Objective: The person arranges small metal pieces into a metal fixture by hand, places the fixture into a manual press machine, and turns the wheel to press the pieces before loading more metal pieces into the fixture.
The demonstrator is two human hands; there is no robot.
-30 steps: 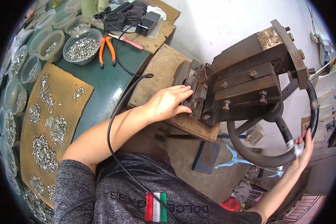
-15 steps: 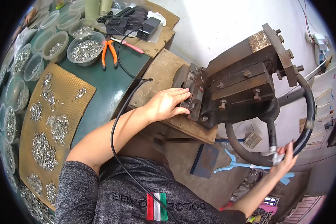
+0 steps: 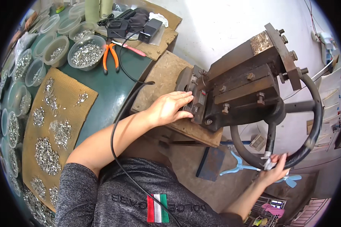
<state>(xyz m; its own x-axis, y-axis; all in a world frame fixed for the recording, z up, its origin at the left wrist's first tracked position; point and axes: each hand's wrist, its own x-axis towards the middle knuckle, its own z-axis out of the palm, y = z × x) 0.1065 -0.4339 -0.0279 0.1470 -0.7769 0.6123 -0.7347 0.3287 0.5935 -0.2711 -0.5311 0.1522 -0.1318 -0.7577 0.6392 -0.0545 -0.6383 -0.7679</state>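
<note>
My left hand lies against the near side of the die block of a dark metal screw press. Its fingers are stretched out at the block's edge, the thumb apart from them; what is under the fingertips is hidden. Lower right, my right hand is closed round the rim of the press's black handwheel, beside a pale wrapping where a spoke meets the rim. The press stands tilted in view on a worn wooden stand.
Left, a green table carries corrugated cardboard with heaps of small shiny metal pieces, several plastic tubs, orange-handled pliers and a black charger. A black cable crosses over my left arm. Light-blue plastic parts are low behind the wheel.
My right hand has swung leftward and slightly down, turning the handwheel with it; the wrapped spoke has shifted the same way. The left hand stays nearly in place at the die.
</note>
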